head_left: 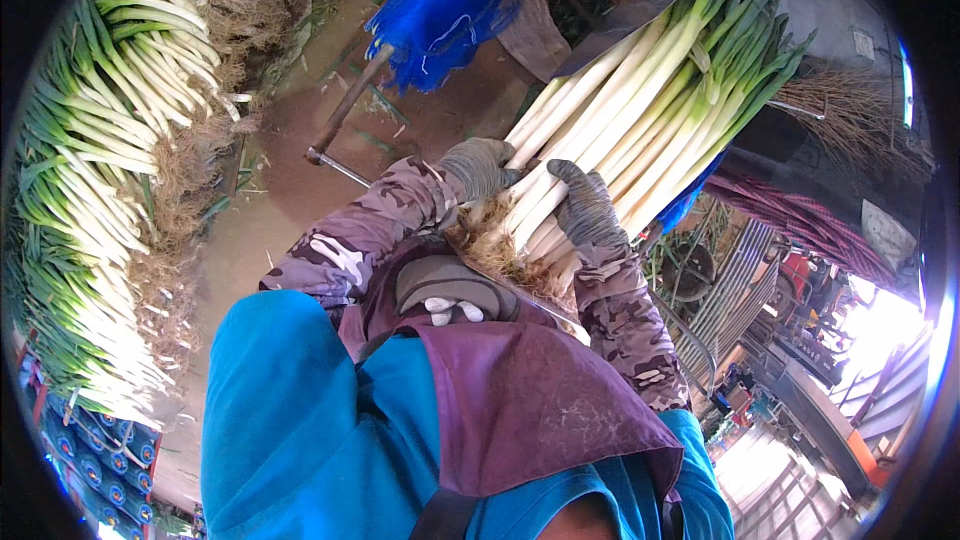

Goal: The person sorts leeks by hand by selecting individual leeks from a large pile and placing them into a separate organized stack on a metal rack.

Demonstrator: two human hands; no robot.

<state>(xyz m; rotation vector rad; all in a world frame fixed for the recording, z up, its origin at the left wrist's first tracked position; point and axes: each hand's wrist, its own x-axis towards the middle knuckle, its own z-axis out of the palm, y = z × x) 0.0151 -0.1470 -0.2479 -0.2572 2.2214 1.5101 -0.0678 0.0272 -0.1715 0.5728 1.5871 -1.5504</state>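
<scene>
A large bundle of leeks [650, 80] lies diagonally before my body, white stalks and brown roots toward me, green leaves toward the upper right. My gloved left hand [478, 168] is closed on stalks at the bundle's left side, just above the roots [495, 235]. My gloved right hand [585, 202] lies over the middle of the white stalks, fingers curled round them. A dark sheet [610, 25] shows behind the bundle. A purple apron [540, 400] covers my front below the roots.
A long pile of leeks [100, 190] runs along the left, roots inward, beside the dirty floor [230, 270]. A blue mesh cloth [450, 15] hangs by a wooden pole [355, 100] at the top. Maroon rope coils [800, 230], a round metal pot [690, 270] and machinery stand at the right.
</scene>
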